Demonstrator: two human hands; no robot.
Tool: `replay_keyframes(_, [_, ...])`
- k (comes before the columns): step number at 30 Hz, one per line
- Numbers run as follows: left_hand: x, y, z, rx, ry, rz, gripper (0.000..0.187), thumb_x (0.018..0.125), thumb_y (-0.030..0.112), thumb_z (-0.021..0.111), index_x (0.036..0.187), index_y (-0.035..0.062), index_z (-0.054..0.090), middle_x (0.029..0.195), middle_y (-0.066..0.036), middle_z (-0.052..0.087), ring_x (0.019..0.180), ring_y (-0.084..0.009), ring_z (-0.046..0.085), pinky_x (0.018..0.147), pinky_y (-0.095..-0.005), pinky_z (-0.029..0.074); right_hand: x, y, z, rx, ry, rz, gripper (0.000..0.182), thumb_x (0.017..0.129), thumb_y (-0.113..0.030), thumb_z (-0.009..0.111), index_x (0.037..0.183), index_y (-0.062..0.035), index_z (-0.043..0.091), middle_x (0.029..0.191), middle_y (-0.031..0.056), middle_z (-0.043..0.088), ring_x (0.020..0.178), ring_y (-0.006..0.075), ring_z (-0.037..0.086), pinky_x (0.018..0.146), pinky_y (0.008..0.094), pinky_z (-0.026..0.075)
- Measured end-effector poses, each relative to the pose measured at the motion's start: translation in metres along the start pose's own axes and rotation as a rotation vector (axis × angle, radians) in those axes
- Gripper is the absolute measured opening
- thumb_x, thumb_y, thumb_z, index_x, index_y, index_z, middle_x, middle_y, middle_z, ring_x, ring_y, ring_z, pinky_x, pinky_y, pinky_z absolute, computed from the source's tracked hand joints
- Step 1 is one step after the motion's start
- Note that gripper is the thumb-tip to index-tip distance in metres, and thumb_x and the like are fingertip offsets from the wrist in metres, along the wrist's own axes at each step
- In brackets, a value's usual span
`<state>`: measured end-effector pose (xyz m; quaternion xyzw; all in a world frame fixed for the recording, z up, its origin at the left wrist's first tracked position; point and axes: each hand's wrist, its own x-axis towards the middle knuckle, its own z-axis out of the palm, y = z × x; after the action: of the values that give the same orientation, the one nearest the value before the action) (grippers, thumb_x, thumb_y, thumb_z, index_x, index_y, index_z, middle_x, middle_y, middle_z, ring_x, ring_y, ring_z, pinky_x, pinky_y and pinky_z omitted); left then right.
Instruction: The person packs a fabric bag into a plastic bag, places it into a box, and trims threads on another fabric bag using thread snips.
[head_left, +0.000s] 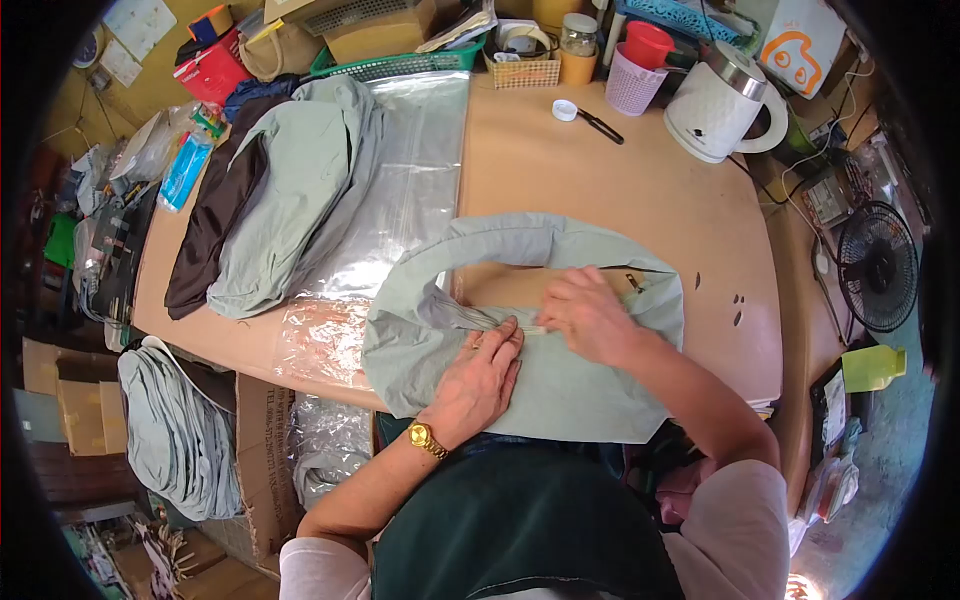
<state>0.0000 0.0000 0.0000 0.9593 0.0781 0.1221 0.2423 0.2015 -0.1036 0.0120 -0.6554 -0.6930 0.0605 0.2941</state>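
A grey-green sewn cloth piece (590, 400) lies spread on the table in front of me, its upper part curving round a wide opening. My left hand (478, 375), with a gold watch on the wrist, rests flat on the cloth beside the gathered inner edge, fingers stretched out. Just to the right, my right hand (588, 312) has its fingers bent and pinched together on the lower edge of the opening. The fingertips hide exactly what part they grip. A small dark metal piece (635, 284) shows near the opening's right end.
More grey-green cloth pieces (290, 190) lie at the left over clear plastic sheets (420, 150). A white kettle (710, 110), a lilac basket (632, 90) and a black-handled tool (600, 127) are at the back. Folded cloth (180, 430) is stacked lower left; a fan (880, 265) stands right.
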Motion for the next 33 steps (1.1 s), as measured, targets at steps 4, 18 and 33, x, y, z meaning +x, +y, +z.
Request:
replay_keyframes(4, [0.001,0.006,0.005,0.006,0.027,0.008,0.038,0.086,0.006,0.059,0.122,-0.002,0.051,0.127,-0.018,0.05,0.114,-0.0335,0.052,0.1,-0.0439,0.041,0.003,0.001,-0.007,-0.034,-0.101,0.004,0.007,0.073,-0.006,0.067,0.077,-0.0108,0.064,0.084,0.0025,0.056,0.091,0.0229,0.052,0.082,0.0366,0.036])
replay_keyframes(18, [0.001,-0.001,0.003,0.052,0.048,0.027,0.04,0.086,0.005,0.057,0.124,-0.0029,0.05,0.126,-0.018,0.05,0.11,-0.0329,0.053,0.098,-0.043,0.042,0.022,-0.003,0.01,-0.072,-0.048,-0.063,0.006,0.074,-0.007,0.067,0.076,-0.0106,0.063,0.08,0.002,0.055,0.088,0.0219,0.052,0.081,0.0352,0.036])
replay_keyframes(33, [-0.002,0.002,0.002,-0.004,0.051,-0.019,0.044,0.085,0.008,0.06,0.128,0.0027,0.048,0.134,-0.02,0.045,0.121,-0.0378,0.048,0.102,-0.0414,0.04,-0.005,-0.003,0.001,-0.067,0.034,0.016,0.005,0.074,-0.005,0.065,0.076,-0.0086,0.063,0.083,0.0063,0.054,0.09,0.0263,0.053,0.08,0.0373,0.038])
